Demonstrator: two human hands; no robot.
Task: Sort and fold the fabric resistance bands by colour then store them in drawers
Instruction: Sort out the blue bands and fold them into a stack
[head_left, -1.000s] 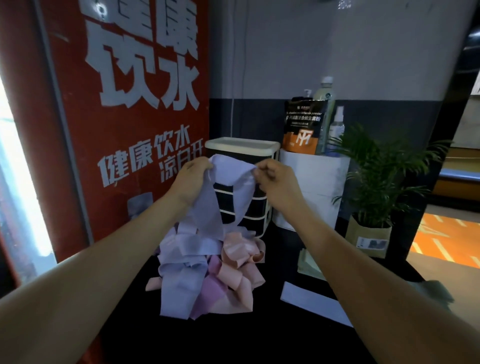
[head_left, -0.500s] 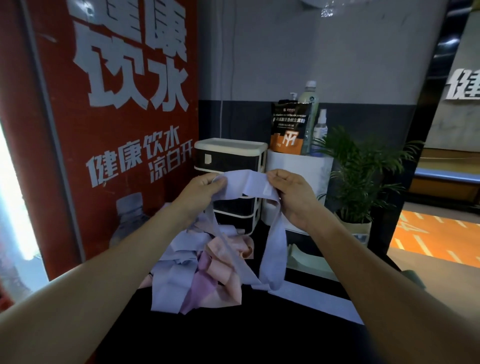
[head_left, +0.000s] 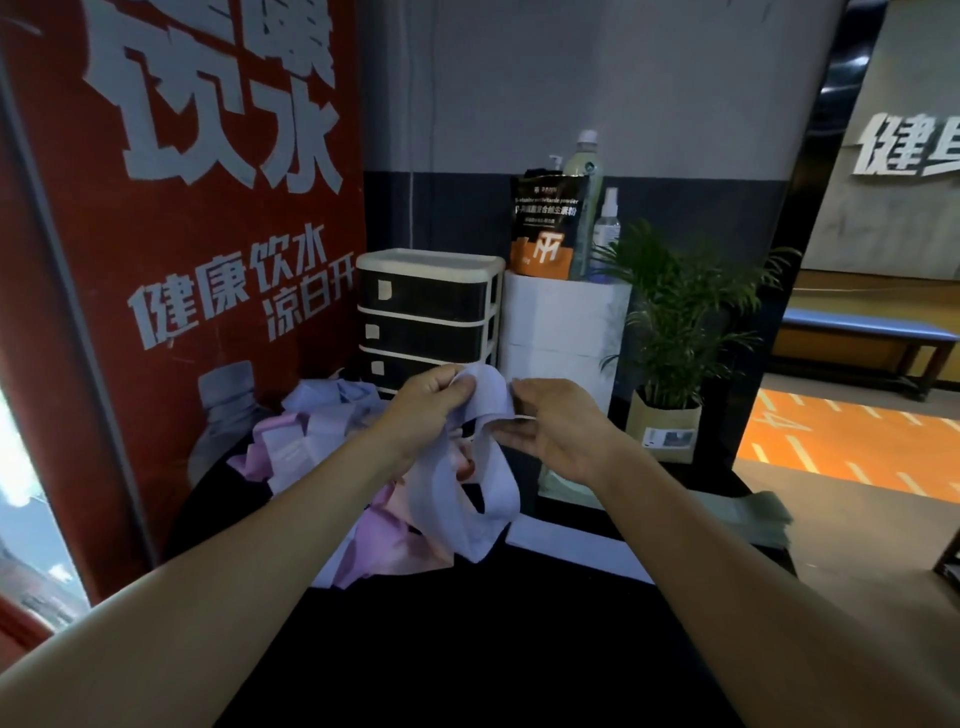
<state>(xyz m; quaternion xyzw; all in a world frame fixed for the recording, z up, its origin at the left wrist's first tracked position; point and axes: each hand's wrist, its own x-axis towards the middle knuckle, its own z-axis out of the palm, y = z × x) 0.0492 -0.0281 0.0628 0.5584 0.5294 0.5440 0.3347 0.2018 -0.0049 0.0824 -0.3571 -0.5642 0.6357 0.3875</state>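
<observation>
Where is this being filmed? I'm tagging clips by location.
Probably a gym or fitness studio. A pouch marked as vitamin powder stands beside a drink bottle, a padded bench sits on an orange marked floor, and fabric resistance bands are piled on the table.

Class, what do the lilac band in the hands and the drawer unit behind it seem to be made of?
Lilac band: soft woven fabric, matte; it droops in limp loops and creases where the left hand grips it. Drawer unit: probably plastic, with a smooth cream frame and dark, slightly glossy drawer fronts; the moulded rounded corners suggest this.
</observation>
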